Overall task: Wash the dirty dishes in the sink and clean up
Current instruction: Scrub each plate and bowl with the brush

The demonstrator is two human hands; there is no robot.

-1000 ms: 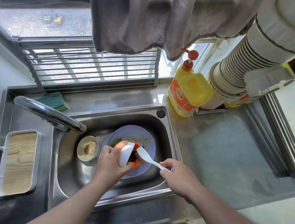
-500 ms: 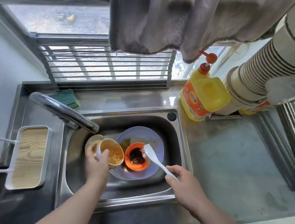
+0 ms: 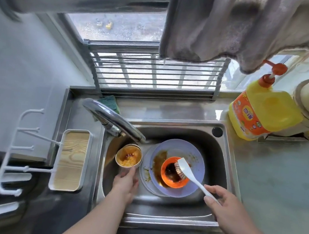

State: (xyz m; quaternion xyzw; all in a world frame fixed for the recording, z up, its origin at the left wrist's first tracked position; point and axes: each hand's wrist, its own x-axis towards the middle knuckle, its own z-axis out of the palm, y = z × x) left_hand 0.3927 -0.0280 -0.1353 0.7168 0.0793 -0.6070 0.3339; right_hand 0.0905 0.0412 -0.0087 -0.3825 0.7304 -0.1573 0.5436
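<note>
Holding a soiled cup (image 3: 128, 157) now shifted under the faucet (image 3: 115, 121), left hand (image 3: 125, 184) fingers grip its base; right hand (image 3: 224, 204) pinches the brush (image 3: 191, 174) resting in the orange bowl (image 3: 174, 172), so rinsing appears next.

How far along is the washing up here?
Barely begun. Nothing looks washed: the cream bowl, orange bowl and purple plate all show sauce. In hand: the right hand holds the brush, bristles in the orange bowl; the left hand holds the cream bowl. Scrubbing, rinsing and tidying remain.
</note>
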